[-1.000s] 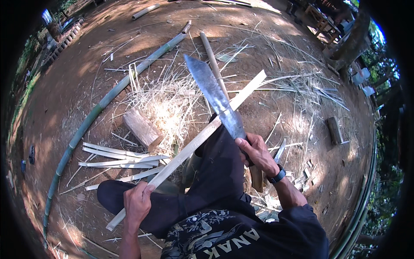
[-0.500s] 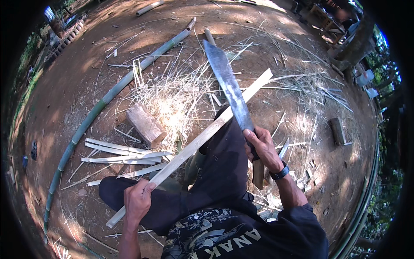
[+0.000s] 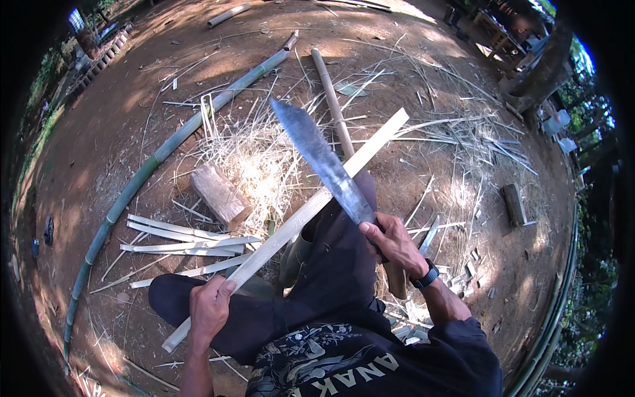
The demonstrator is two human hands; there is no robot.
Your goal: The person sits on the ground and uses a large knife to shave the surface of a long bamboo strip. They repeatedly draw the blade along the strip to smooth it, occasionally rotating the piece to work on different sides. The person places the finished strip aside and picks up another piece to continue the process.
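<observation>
My left hand (image 3: 210, 306) is closed round the lower part of a long pale bamboo strip (image 3: 286, 235), which slants up to the right across my legs. In my right hand (image 3: 391, 243) is a machete (image 3: 317, 157), gripped at its handle, most of which the fingers hide. Its broad grey blade points up to the left and crosses the strip a little below the strip's far end. The blade appears to lie over the strip; whether it touches cannot be made out. Below my right hand, a brown wooden piece (image 3: 396, 280) juts out beside my thigh.
A long green bamboo pole (image 3: 134, 192) curves along the left. Split bamboo strips (image 3: 178, 236) lie beside a short log (image 3: 221, 194). Thin shavings (image 3: 264, 152) cover the ground ahead. Another blade (image 3: 430, 235) and a wooden block (image 3: 513, 204) lie to the right.
My right hand has moved left and slightly down. The machete has swung with it, its tip now further left and lower. The strip has stayed nearly in place in my left hand.
</observation>
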